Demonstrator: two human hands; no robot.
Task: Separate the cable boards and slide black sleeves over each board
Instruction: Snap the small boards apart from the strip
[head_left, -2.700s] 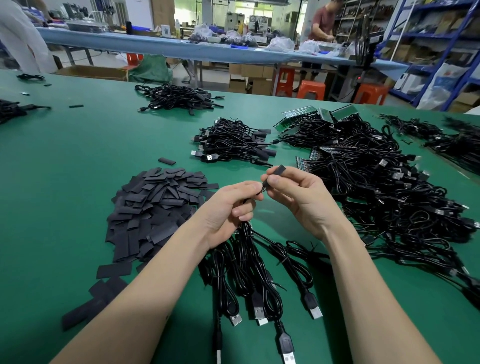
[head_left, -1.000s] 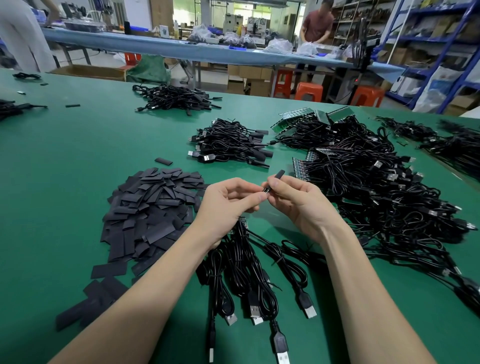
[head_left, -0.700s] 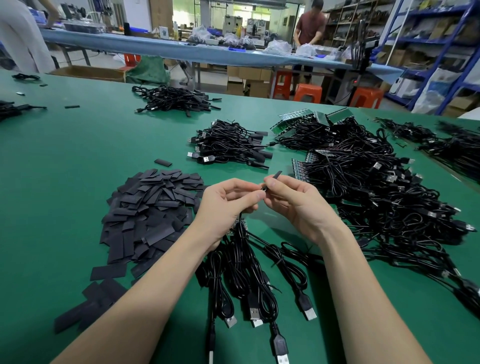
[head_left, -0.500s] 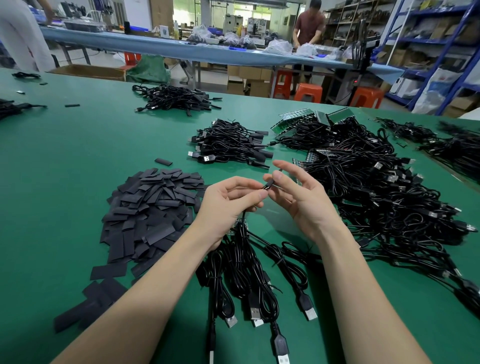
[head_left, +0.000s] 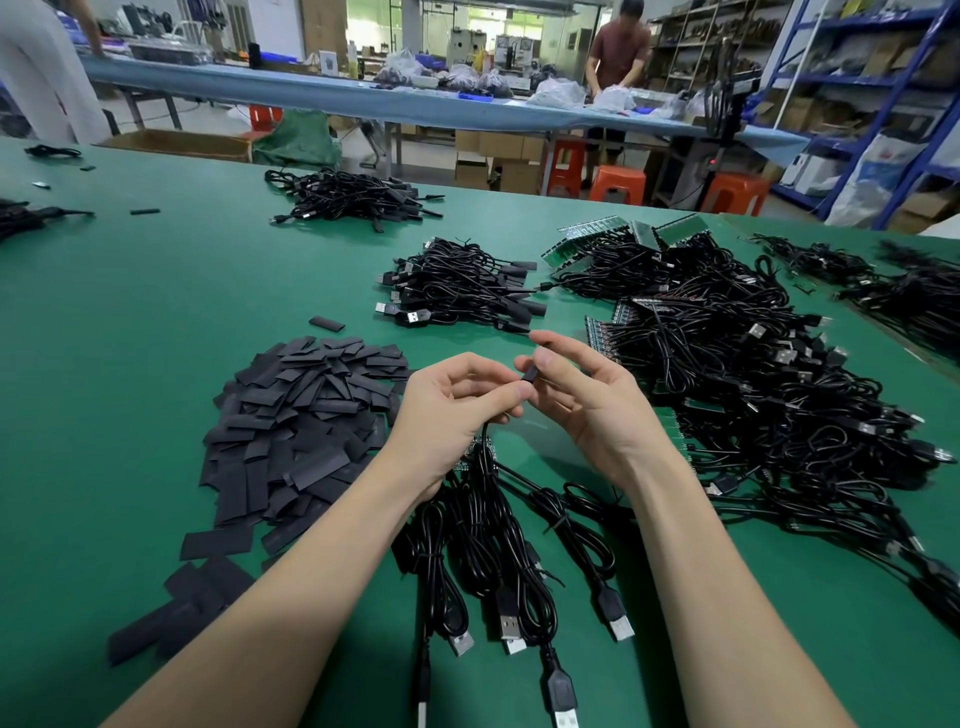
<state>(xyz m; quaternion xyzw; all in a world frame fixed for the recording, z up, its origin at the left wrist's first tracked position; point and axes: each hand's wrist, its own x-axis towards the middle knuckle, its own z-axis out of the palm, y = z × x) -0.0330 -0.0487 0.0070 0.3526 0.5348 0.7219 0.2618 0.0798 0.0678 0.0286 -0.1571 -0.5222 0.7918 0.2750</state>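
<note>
My left hand (head_left: 457, 410) curls round a thin black cable, its fingertips pinching near the cable's board end. My right hand (head_left: 587, 405) meets it, thumb and fingers pinching a small black sleeve (head_left: 530, 374) at that end; the index finger sticks out straight. The board itself is hidden between my fingers. Below my hands several bundled USB cables (head_left: 498, 551) hang onto the green table (head_left: 130, 322). A heap of flat black sleeves (head_left: 301, 415) lies to the left.
A big tangle of cables joined to green board strips (head_left: 753, 395) fills the right. Sleeved cables lie in a pile (head_left: 457, 286) ahead, another pile (head_left: 353, 197) farther back. A person (head_left: 618, 47) works at a far blue table; orange stools stand behind.
The black sleeve stuck out above my right fingers; now only a short end shows between the fingertips of both hands. My right fingers have spread slightly.
</note>
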